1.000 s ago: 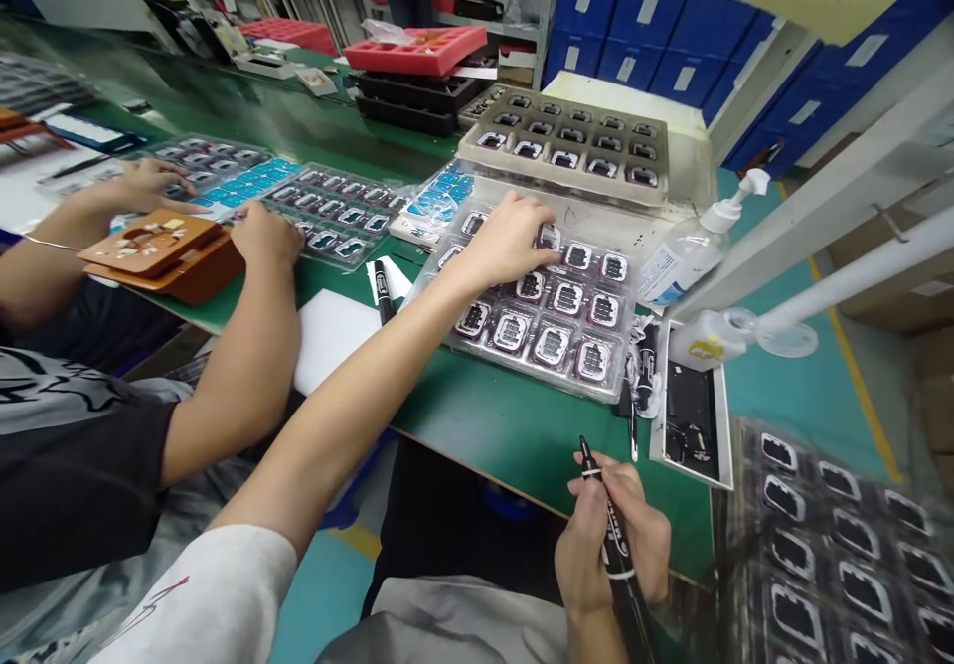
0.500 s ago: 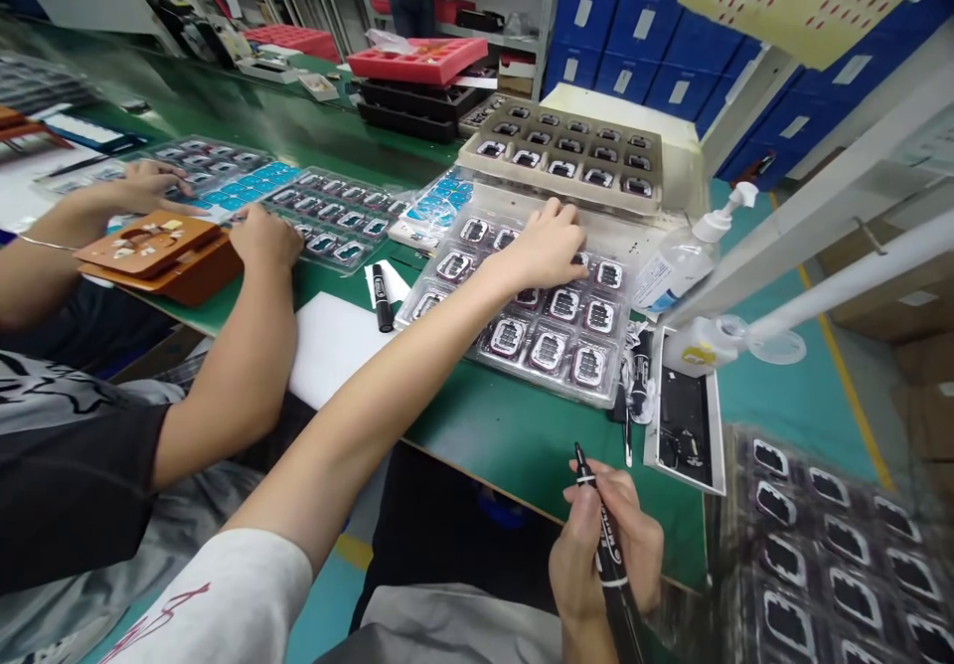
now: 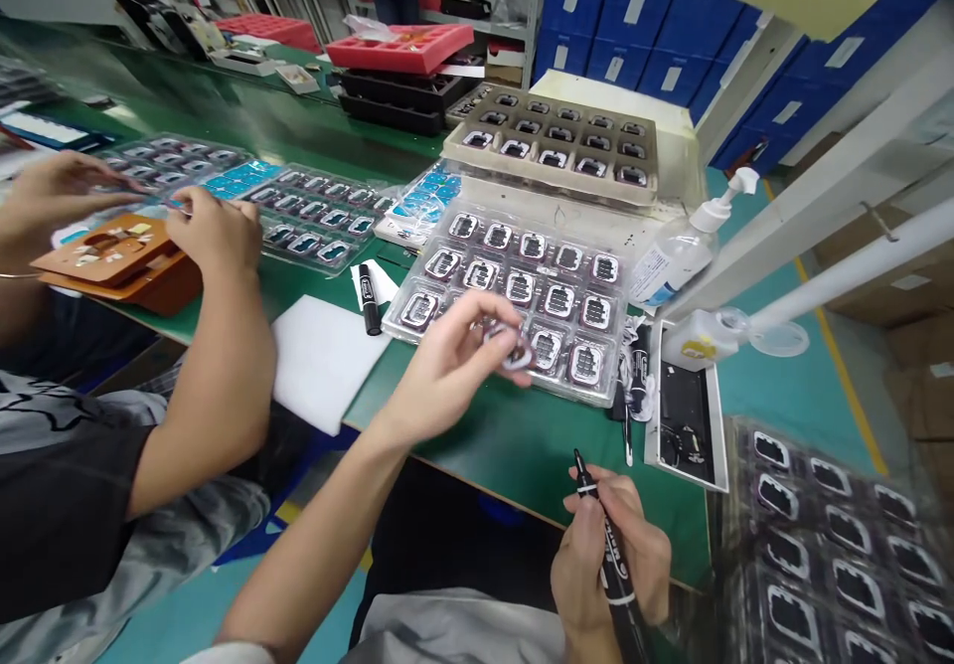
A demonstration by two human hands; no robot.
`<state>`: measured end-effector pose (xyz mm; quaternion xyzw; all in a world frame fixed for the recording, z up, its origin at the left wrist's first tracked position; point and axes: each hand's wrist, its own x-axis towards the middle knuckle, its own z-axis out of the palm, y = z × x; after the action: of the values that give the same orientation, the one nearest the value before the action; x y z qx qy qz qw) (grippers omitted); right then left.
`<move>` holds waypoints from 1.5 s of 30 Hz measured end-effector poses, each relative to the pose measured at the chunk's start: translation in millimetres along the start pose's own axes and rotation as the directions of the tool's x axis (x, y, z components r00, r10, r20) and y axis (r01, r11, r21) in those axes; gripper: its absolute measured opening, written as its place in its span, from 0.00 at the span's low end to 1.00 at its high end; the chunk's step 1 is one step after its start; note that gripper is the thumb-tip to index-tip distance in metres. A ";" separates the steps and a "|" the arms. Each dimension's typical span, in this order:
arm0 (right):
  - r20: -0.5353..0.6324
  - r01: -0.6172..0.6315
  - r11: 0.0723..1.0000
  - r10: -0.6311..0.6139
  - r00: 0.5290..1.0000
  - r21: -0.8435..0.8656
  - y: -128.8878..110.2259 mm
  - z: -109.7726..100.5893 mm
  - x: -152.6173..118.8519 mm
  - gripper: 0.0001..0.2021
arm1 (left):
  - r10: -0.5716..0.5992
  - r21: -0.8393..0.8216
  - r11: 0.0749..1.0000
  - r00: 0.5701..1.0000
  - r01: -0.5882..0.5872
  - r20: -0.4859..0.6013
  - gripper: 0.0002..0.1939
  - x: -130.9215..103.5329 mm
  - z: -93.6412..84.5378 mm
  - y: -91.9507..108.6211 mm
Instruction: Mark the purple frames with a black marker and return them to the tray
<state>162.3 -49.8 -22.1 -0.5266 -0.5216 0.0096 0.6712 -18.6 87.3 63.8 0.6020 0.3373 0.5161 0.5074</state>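
Note:
Between the thumb and fingers of my left hand (image 3: pixel 454 371) is a small rounded part (image 3: pixel 516 354), above the front edge of a clear plastic tray (image 3: pixel 522 271) holding rows of similar white-and-black parts. My right hand (image 3: pixel 615 555) is closed round a black marker (image 3: pixel 612 565), its uncapped tip pointing up and away, over the green table edge (image 3: pixel 507 445). Another black marker (image 3: pixel 369 298) lies on white paper left of the tray. A white foam sheet (image 3: pixel 320 358) rests on the table beside my left forearm.
At left, a co-worker's hands (image 3: pixel 216 232) work over an orange fixture (image 3: pixel 111 256). Behind my tray is a beige tray (image 3: pixel 552 142). A pump bottle (image 3: pixel 675 256) and an open white box (image 3: pixel 686 415) stand right; more filled trays (image 3: pixel 835 545) are lower right.
My left hand has come back from over the tray toward me, now with a part in its fingers. My right hand stays nearly still. The co-worker's hands have lifted and shifted left.

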 end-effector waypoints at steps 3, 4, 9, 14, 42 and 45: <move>-0.030 0.038 0.999 -0.037 0.999 0.012 2.8 -0.3 -0.7 0.18 | -0.191 -0.092 0.976 0.978 0.198 0.080 0.19 -43.9 1.6 -9.2; -0.048 0.063 0.998 -0.062 0.997 0.012 4.0 -0.7 -0.7 0.21 | -0.208 -0.067 0.975 0.974 0.213 0.086 0.22 -53.6 3.7 -14.0; 0.024 0.070 0.998 -0.070 0.997 -0.007 3.3 -4.0 2.9 0.25 | -0.254 0.063 0.967 0.963 0.249 0.092 0.29 -73.7 18.9 -38.4; 0.127 0.039 0.999 -0.043 0.991 0.037 -8.0 2.1 15.8 0.17 | -0.309 0.050 0.951 0.941 0.304 0.140 0.22 -74.9 27.6 -42.7; 0.213 0.112 0.994 -0.108 0.971 -0.007 -12.3 14.5 26.6 0.15 | -0.257 0.344 0.920 0.952 0.189 0.165 0.15 -80.1 30.3 -37.8; 0.213 0.112 0.994 -0.108 0.971 -0.009 -12.2 14.4 26.2 0.14 | -0.256 0.356 0.916 0.952 0.183 0.170 0.14 -80.5 30.3 -37.9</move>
<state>157.5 -30.5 3.3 -0.4999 -0.6189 0.0230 0.6054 -4.2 14.2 6.4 0.6894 0.4299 0.3229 0.4855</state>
